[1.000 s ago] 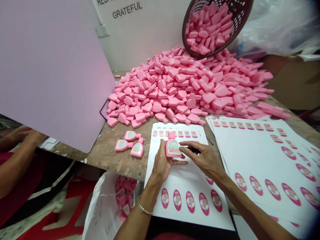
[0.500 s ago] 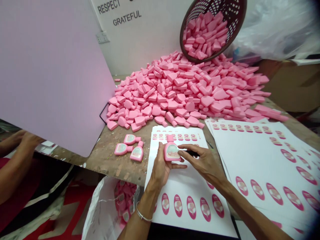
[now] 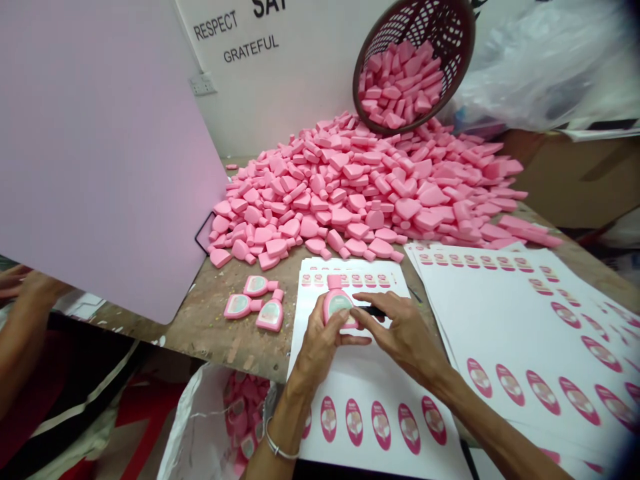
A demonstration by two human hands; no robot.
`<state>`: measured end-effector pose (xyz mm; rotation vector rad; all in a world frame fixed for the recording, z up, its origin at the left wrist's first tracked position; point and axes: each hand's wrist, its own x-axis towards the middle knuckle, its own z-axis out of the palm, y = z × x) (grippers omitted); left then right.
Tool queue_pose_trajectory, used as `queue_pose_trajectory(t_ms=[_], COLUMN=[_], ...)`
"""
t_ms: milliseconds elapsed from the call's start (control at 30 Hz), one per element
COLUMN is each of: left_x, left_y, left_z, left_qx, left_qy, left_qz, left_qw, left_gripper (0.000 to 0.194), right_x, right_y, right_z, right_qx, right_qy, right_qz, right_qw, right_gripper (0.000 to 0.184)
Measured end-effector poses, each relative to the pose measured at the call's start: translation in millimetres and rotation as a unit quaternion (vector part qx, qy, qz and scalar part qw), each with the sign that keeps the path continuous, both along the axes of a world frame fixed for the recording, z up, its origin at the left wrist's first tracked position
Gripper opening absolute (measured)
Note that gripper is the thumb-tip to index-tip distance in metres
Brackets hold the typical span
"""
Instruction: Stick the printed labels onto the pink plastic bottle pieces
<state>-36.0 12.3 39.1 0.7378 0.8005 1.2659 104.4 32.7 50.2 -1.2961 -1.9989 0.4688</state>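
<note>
A small pink bottle (image 3: 335, 283) with a pale oval-topped label stands upright in my left hand (image 3: 320, 337), whose fingers wrap round it and whose thumb lies over the label's lower part. My right hand (image 3: 400, 327) is closed on a thin black tool (image 3: 373, 311), perhaps a knife or pen; its tip is hidden. The right fingertips touch the label's right edge. Under both hands lies a white sticker sheet (image 3: 395, 413) with oval pink labels along its near end. Left of it, on the table, rest three labelled pink bottles (image 3: 271, 313).
Behind is a big heap of pink bottles (image 3: 345, 193), with a tipped brown basket (image 3: 361, 100) spilling more. Sticker sheets (image 3: 480, 307) lie to the right. A pink panel (image 3: 115, 167) blocks the left, a co-worker's arm (image 3: 30, 313) beyond it. Below the edge hangs a white sack (image 3: 187, 413) holding labelled bottles.
My left thumb has moved across onto the lower part of the bottle's label. The right hand still holds the black tool beside it. The camera view has shifted slightly.
</note>
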Motion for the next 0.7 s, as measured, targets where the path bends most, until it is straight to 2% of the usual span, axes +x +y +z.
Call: queue_pose_trajectory(t_ms=[67,133,200,233,267,333,400,433,567,700], left_x=[1,1,-1,-2,-2,-1,1,2,4,3], left_y=[-1,-3,-4,-5,-6,-7,-9,-10,-13,-15], left_z=[1.3,3.3,5.6,6.8,7.8,9.6,11.1,11.8,15.2,16.4], left_qx=[0.004,0.006,0.004,-0.002,-0.011,-0.027,-0.032,-0.032,-0.037,-0.049], left_qy=[0.004,-0.002,-0.014,-0.019,-0.023,-0.027,-0.035,-0.039,-0.039,-0.018], left_qz=[0.005,-0.001,-0.016,-0.026,-0.037,-0.06,-0.083,-0.091,-0.107,-0.13], left_qw=[1.0,1.0,1.0,0.999,0.999,0.997,0.995,0.995,0.993,0.99], left_gripper=[0.028,0.026,0.023,0.022,0.021,0.024,0.029,0.031,0.03,0.036], right_x=[3,11,20,24,26,25,18,14,7,6], right_y=[-1,0,4,6,8,8,7,6,6,5], right_z=[-1.4,-2.4,-1.5,-0.2,1.7,5.7,8.6,9.4,13.3,22.9], right_qx=[0.065,0.082,0.057,0.03,-0.006,-0.09,-0.146,-0.151,-0.111,-0.149], right_qy=[-0.109,-0.179,-0.172,-0.136,-0.085,0.024,0.094,0.11,0.117,0.103], right_qz=[-0.036,-0.105,-0.167,-0.174,-0.157,-0.076,-0.006,0.009,-0.002,0.003], right_qw=[0.991,0.975,0.969,0.975,0.984,0.993,0.985,0.982,0.987,0.983], right_gripper=[0.036,0.04,0.042,0.043,0.045,0.054,0.061,0.06,0.051,0.073])
